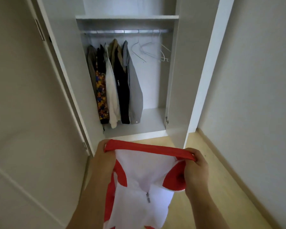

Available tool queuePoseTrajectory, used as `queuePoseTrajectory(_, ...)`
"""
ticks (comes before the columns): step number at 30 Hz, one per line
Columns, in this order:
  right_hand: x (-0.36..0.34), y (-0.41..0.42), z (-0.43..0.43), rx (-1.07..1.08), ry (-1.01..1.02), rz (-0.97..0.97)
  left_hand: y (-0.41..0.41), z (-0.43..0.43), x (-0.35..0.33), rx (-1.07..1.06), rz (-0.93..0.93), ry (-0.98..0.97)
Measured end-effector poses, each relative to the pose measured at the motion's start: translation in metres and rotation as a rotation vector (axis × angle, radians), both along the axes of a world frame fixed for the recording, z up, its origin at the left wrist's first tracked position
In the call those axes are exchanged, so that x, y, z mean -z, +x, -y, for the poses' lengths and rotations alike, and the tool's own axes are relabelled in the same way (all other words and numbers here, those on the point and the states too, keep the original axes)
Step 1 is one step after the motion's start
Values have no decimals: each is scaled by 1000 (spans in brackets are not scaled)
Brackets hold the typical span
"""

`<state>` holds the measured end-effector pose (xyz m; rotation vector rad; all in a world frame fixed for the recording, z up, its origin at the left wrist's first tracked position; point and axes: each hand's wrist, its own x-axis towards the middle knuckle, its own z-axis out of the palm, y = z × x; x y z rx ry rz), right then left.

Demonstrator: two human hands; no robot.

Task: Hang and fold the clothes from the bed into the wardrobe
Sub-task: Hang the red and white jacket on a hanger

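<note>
I hold a white and red zip-up garment (142, 184) in front of the open wardrobe (127, 17). My left hand (104, 161) grips the left end of its red band. My right hand (196, 169) grips the right end, so the band is stretched between them. The garment hangs down toward me with a small zipper pull at its middle. Inside the wardrobe, a metal rail (127, 31) carries several hung garments (117, 83) on the left and empty hangers (149, 50) on the right.
Both white wardrobe doors stand open, the left door (56, 66) and the right door (185, 71). A wall (254, 80) runs along the right. Light wood floor (205, 187) lies under the garment. The wardrobe's bottom shelf (149, 123) is bare on the right.
</note>
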<state>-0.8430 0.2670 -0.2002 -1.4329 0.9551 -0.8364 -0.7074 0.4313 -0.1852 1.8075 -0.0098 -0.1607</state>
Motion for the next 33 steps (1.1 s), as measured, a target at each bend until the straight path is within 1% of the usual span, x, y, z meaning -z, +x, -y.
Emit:
queuePoseTrajectory(2,0,25,23,-56,9,5,21,23,5,-71,-195,-157)
queuePoseTrajectory(3,-1,37,35,-87,26,3,31,37,6,-109,-260,-208)
queuePoseTrajectory(5,-3,61,64,-143,57,-13,53,68,3,-163,-301,-297)
queuePoseTrajectory(7,-7,84,97,-173,59,-31,78,102,-5,-183,-266,-360)
queuePoseTrajectory(8,-10,96,114,-177,57,-40,90,118,-8,-189,-235,-360)
queuePoseTrajectory(11,-15,133,160,-186,66,-55,124,158,-13,-214,-151,-321)
queuePoseTrajectory(14,-14,173,188,-207,75,-61,153,174,-9,-234,-107,-287)
queuePoseTrajectory(16,-10,200,198,-232,91,-73,172,176,-3,-285,-133,-282)
queuePoseTrajectory(19,0,241,208,-309,106,-114,203,180,7,-371,-176,-326)
queuePoseTrajectory(22,5,285,221,-327,138,-117,242,191,12,-417,-204,-378)
queuePoseTrajectory(26,0,354,243,-332,132,-67,314,217,2,-413,-187,-467)
queuePoseTrajectory(33,-35,499,286,-284,108,0,458,270,-38,-326,-180,-559)
